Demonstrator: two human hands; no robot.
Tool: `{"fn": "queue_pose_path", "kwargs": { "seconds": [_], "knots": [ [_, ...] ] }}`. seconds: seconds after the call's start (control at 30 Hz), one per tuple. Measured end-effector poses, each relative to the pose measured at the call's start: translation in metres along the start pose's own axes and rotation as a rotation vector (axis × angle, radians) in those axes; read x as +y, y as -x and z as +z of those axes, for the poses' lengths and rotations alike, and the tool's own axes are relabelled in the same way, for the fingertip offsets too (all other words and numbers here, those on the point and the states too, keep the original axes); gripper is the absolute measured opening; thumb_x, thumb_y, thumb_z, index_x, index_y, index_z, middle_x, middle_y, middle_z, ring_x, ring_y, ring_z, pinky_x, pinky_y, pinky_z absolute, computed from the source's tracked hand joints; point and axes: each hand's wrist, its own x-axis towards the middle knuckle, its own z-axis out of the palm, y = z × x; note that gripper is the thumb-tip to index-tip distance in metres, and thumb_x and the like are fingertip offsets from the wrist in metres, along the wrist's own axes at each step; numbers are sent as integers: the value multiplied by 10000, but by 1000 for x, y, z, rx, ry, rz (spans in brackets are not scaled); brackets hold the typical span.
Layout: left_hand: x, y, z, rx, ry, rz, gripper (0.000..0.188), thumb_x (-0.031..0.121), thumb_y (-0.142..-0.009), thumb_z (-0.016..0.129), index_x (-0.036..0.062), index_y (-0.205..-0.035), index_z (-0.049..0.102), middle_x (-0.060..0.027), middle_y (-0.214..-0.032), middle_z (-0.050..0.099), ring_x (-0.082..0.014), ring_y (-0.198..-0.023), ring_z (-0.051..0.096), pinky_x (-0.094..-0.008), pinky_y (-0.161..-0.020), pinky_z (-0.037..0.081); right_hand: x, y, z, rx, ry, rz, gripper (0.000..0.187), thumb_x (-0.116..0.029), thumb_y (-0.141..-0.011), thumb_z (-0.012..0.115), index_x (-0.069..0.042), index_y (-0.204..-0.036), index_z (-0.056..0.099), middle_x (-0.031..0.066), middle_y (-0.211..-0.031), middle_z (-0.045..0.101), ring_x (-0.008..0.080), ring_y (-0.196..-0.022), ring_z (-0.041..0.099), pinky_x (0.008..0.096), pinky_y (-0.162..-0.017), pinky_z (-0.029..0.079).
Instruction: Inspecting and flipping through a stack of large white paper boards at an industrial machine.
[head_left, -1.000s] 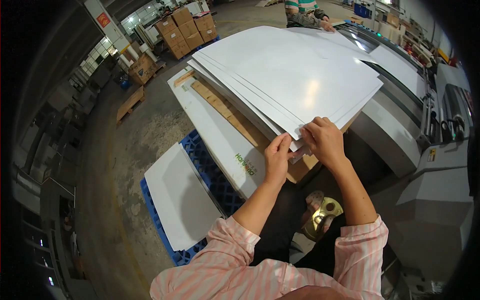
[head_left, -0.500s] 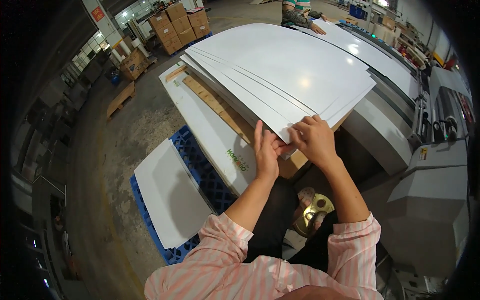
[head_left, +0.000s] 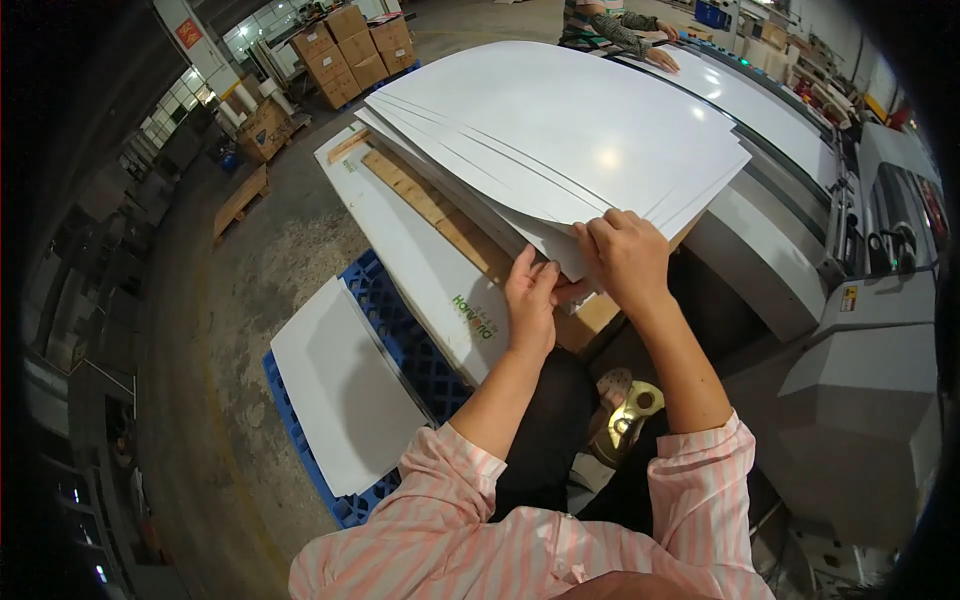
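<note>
A: What's the person wearing on top?
B: A shirt (head_left: 440,556) striped in soft pink and white.

A: And the sleeves?
B: The left sleeve (head_left: 452,468) and right sleeve (head_left: 703,475) match it, loose and ending around the elbow, the right one in a banded cuff (head_left: 704,440). The left hand (head_left: 530,305) and right hand (head_left: 630,255) are bare.

A: Lower down?
B: Black trousers (head_left: 552,425), and a pale shoe (head_left: 614,382), speckled; I can't tell whether those are holes.

One head-worn wide fisheye view, from above, downward and forward over the nearby white sheets (head_left: 550,130)
</note>
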Motion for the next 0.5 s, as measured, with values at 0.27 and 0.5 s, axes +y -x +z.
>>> {"fn": "queue_pose_path", "kwargs": {
  "seconds": [0.27, 0.5],
  "knots": [
    [3, 0, 15, 108, -175, 136, 561, 147, -880, 562, -13, -1314, 243, -64, -836, 522, -110, -737, 537, -250, -617, 521, 26, -1, -7, -89, -163, -262, 119, -151, -699, 687, -79, -751, 608, 29, -663, 532, 204, -638, 528, 311, -564, 440],
    [-7, -1, 7, 25, -106, -7, 231, 210, -916, 507, 23, -787, 549, -2, -744, 470, -83, -669, 497, -300, -675, 534, 27, -6, -7, -50, -246, -114, 134, -88, -706, 657, -85, -839, 638, 28, -755, 591, 228, -728, 533, 332, -632, 440]
  ]
}}
